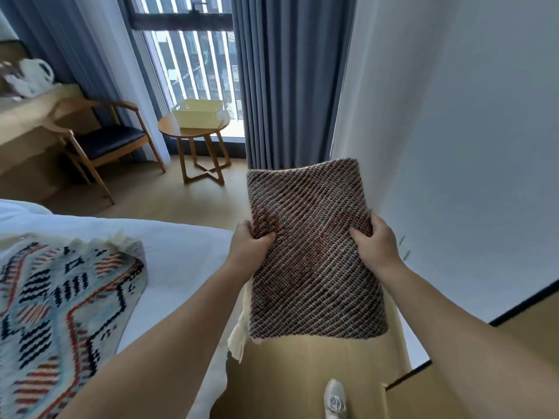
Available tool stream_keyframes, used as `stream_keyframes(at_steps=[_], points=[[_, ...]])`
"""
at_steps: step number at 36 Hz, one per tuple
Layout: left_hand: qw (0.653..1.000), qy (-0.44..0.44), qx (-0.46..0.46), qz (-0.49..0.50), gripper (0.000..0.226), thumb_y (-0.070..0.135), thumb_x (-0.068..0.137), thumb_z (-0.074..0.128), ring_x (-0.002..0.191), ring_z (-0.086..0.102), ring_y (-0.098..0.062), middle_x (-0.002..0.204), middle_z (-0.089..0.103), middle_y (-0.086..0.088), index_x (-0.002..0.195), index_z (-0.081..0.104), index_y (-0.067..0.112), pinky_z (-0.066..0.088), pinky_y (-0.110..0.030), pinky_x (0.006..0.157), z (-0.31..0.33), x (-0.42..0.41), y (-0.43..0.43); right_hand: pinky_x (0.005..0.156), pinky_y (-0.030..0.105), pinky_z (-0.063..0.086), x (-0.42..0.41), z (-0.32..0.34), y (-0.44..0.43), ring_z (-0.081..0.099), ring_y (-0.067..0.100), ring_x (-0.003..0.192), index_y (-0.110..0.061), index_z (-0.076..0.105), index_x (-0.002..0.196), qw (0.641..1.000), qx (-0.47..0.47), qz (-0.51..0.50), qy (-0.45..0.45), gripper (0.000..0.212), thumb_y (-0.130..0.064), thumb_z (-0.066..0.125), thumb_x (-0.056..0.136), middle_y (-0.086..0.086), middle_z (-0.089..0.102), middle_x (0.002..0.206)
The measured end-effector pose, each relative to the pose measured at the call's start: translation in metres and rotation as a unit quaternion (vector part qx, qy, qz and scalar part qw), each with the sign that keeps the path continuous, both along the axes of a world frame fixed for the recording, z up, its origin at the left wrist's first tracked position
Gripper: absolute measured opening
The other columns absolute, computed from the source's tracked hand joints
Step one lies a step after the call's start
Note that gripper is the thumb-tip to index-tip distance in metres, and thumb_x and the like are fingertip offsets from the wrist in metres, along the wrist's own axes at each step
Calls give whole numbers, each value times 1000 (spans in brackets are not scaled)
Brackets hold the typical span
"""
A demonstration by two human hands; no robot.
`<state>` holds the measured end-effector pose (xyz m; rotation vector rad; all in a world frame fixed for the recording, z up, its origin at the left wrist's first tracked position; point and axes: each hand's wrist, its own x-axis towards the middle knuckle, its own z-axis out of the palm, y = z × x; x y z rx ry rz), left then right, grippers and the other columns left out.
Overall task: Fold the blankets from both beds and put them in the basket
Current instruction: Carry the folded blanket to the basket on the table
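We are holding the folded brown blanket (314, 249) in mid-air | left hand (249, 247) and right hand (373, 241) grips clamping its side edges | patterned blanket (57, 300) lying on bed (181, 246) | basket (199, 113) sitting on round tabletop (169, 125) by window

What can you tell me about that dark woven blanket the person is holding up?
The dark brown-and-grey woven blanket is folded into a thick rectangle with diagonal ribbing and faint reddish patches. A cream fringe hangs from its lower left. It is held in the air, tilted, the left hand and right hand gripping opposite edges.
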<state>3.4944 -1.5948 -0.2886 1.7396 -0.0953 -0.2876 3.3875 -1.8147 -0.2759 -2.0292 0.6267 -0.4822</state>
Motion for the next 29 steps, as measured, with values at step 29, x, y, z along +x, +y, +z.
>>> stream_keyframes(at_steps=[29], points=[[993, -1, -8, 121, 28, 15, 82, 72, 94, 67, -19, 102, 67, -6, 99, 51, 21, 56, -44, 86, -12, 364, -125, 97, 34, 46, 432, -15, -141, 57, 16, 108, -16, 56, 129, 990, 36, 136, 16, 37, -22, 60, 93, -2, 62, 119]])
